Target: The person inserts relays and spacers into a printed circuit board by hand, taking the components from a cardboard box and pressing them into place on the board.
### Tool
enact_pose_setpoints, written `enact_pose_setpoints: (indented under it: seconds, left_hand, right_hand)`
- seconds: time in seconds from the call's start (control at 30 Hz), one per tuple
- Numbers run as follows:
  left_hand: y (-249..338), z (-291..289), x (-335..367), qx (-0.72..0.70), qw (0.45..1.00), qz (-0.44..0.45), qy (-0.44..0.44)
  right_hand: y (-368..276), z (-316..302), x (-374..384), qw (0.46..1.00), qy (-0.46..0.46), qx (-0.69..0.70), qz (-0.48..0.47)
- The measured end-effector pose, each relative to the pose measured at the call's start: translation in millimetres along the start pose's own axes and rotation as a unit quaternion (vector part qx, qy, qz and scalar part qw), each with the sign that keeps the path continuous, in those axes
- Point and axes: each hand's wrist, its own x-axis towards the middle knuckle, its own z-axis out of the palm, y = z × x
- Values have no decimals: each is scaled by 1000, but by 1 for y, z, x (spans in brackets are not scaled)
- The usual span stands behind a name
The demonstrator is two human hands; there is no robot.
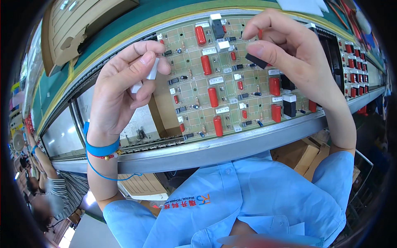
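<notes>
My left hand (120, 78) is closed at the left end of a circuit board panel (188, 93), pinching a small white block (153, 69) between thumb and fingers. A second white piece (136, 87) shows lower in the same hand. Above the panel's right part, my right hand (291, 51) grips a small black rectangular block (256, 60) between thumb and fingers. Red capacitors (213, 97) stand on the panel in rows, among resistors and small white connectors. Black blocks with white tops (289, 105) stand on it too. My right hand hides part of the panel.
A metal rail (231, 149) runs along the near side of the panel. Another populated board (353, 72) sits farther right on the line. A cardboard box (62, 31) stands at the far left on a green surface. Another person (62, 198) is at the left.
</notes>
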Motion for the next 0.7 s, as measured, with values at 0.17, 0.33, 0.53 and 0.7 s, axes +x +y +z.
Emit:
enact_pose_setpoints:
  seconds: [0.17,0.33,0.53,0.7]
  left_hand:
    - [-7,-1,-7,53,996,45,63]
    - [-9,-5,-10,84,993,68,40]
    - [-12,-4,-12,116,988,92,40]
    - [-16,-3,-13,135,983,113,50]
  right_hand:
    - [-4,7,0,996,-35,-76,38]
    - [-7,25,-1,985,0,-171,38]
    - [-4,29,6,918,53,-371,-126]
    - [-9,29,3,915,58,-382,-115]
